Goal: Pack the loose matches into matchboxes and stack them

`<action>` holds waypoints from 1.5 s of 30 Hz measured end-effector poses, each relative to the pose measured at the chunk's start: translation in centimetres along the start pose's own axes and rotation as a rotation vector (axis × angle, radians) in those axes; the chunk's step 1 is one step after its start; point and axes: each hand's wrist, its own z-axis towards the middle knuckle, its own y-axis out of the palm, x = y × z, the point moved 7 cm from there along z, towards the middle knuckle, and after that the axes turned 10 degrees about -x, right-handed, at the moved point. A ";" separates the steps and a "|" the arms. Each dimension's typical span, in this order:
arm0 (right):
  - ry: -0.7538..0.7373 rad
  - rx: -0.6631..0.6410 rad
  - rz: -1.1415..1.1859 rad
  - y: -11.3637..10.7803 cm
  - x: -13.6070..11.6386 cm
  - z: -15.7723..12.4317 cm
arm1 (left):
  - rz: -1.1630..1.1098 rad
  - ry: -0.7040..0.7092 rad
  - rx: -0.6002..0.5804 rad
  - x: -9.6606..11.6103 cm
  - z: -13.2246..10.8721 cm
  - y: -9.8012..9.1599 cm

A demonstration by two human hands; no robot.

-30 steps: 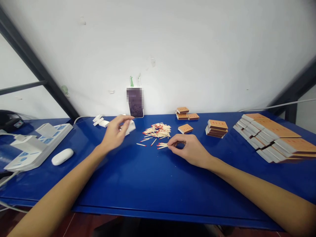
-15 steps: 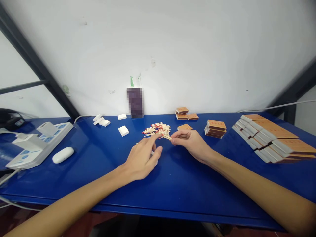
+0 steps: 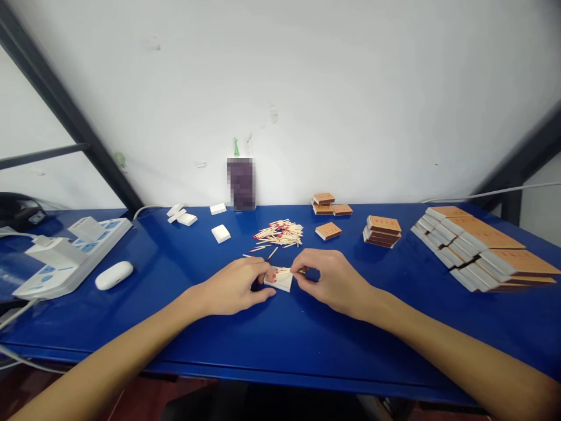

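Head view: the left hand (image 3: 236,286) clasps a small white tray (image 3: 281,286) on the tabletop (image 3: 284,339); the tray lies between both hands, matches (image 3: 283,273) fanned in it; the right hand (image 3: 335,283) pinches their ends; since a second ago, the left hand has moved right, and the matches have come into the tray.

shiny blue desk (image 3: 280,345), messy heap of red-headed matches (image 3: 284,233) mid-desk, some little white boxes (image 3: 221,234) left of it, orange matchboxes (image 3: 382,229) stacked to the right, bigger matchbox pile (image 3: 491,231) further right, power strip (image 3: 55,279) plus white gadget (image 3: 114,275) way left
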 end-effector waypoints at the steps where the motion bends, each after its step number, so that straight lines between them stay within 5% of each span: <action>1: -0.012 -0.011 -0.034 0.0 -0.1 0.0 | -0.012 0.012 -0.001 0.2 0.3 0.0; 7: 0.002 -0.057 -0.081 -0.5 0.1 0.0 | -0.152 -0.045 -0.028 -0.7 1.1 -1.1; 16: -0.030 -0.120 -0.189 0.8 -0.5 0.1 | -0.027 0.025 -0.166 -0.1 2.8 -1.5; 29: -0.028 -0.194 -0.117 0.8 -0.1 -0.2 | 0.046 0.155 0.099 0.1 3.2 -0.4; 37: 0.038 -0.290 -0.066 1.2 -0.2 -0.6 | -0.029 0.109 0.081 -0.2 3.0 0.0; 41: -0.036 -0.171 -0.047 0.2 -0.5 -0.4 | 0.066 0.176 0.148 0.0 2.4 -0.9; 45: 0.051 0.022 -0.202 -1.0 2.1 0.3 | 0.115 0.037 0.245 -1.6 1.6 -3.3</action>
